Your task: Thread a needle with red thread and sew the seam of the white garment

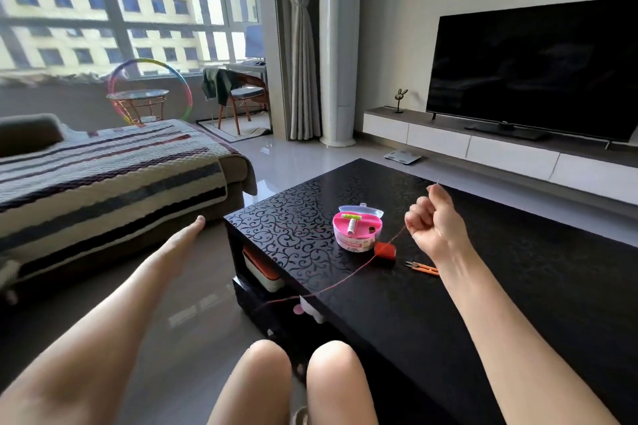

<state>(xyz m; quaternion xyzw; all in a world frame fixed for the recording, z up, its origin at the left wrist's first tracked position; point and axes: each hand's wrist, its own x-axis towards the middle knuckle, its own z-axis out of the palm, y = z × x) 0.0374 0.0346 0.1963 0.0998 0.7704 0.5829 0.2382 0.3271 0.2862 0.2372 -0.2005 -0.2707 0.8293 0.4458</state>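
Bare knees [300, 373] fill the bottom centre. Right hand [435, 217] pinches the needle [438, 180] over the bench [518, 286]. Thread [345, 283] trails lower left past the spool [386, 249], box [357, 226] and snips [423, 267]. Left hand [191, 229] reaches out at centre left, fingers straight.

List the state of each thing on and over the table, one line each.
right hand: raised, fingers curled, pinching the needle
needle: tip sticks up above the hand
red thread: runs from the right hand past the table edge
red spool: on the table beside the sewing box
sewing box: lid open
snips: lying on the table
left hand: stretched leftward, grip unclear
television: off
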